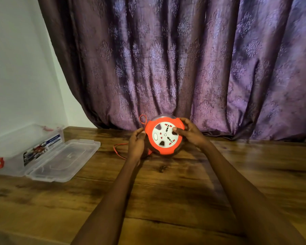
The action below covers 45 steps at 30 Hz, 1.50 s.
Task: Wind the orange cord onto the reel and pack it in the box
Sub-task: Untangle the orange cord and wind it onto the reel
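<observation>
Currently the reel (pixel 165 134) is held tilted above the table (pixel 166 191), gripped by the right hand (pixel 189 132); the cord (pixel 119 152) is pinched by the left hand (pixel 137 144). Slack is best fed taut and evenly. The box (pixel 34 152) is left open, well left.

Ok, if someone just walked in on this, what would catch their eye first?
The bright orange reel, held upright over the wooden table between the left hand and right hand. Behind it hangs a big purple patterned curtain. At far left a clear plastic box lies open.
</observation>
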{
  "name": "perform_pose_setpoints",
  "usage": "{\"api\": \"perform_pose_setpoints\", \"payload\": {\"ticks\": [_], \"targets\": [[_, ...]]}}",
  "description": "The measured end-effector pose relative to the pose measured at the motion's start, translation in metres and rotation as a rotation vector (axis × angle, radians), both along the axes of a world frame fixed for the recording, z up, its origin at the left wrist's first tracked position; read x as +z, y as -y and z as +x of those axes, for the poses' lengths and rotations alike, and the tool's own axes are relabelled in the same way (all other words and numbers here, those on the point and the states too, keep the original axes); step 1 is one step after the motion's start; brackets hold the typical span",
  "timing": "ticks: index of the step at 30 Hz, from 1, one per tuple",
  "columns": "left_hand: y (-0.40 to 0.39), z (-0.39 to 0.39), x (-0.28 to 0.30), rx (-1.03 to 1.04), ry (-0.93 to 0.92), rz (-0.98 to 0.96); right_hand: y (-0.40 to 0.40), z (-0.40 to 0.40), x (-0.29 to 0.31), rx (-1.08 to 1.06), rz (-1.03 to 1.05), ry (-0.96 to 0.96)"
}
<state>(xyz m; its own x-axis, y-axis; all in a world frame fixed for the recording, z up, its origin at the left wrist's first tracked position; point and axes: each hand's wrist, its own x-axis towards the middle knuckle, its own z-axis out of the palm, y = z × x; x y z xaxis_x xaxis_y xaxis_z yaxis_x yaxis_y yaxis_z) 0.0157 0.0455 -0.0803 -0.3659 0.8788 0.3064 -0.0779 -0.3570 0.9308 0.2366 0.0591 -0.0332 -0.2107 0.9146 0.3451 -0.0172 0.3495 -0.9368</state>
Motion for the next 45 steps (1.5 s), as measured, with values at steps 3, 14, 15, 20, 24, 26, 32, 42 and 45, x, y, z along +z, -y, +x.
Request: {"api": "perform_pose_setpoints", "payload": {"ticks": [3,14,15,20,24,26,32,42,45], "targets": [[-0.002,-0.008,-0.003,-0.006,-0.107,-0.032,0.001,0.008,0.002,-0.046,0.064,0.064],[0.010,0.018,0.003,-0.144,-0.085,-0.047,0.005,0.025,0.008,-0.052,0.270,0.249],[0.012,0.019,0.004,-0.116,-0.066,-0.044,0.006,0.025,0.009,-0.062,0.284,0.249],[0.017,0.018,0.009,0.015,-0.041,-0.004,0.001,0.027,0.008,-0.100,0.343,0.243],[0.021,0.001,0.019,0.262,-0.075,0.067,-0.003,0.030,0.002,-0.137,0.401,0.287],[0.020,-0.014,0.020,0.380,-0.122,0.037,-0.004,0.033,0.000,-0.162,0.392,0.220],[0.027,-0.040,0.013,0.261,-0.558,-0.193,-0.002,0.032,0.005,-0.200,0.313,0.055],[0.043,0.002,0.029,0.506,-1.049,0.382,0.002,0.007,0.020,-0.218,0.146,-0.119],[0.040,0.013,0.026,0.346,-0.825,0.036,0.007,0.004,0.024,-0.176,0.077,-0.194]]}}
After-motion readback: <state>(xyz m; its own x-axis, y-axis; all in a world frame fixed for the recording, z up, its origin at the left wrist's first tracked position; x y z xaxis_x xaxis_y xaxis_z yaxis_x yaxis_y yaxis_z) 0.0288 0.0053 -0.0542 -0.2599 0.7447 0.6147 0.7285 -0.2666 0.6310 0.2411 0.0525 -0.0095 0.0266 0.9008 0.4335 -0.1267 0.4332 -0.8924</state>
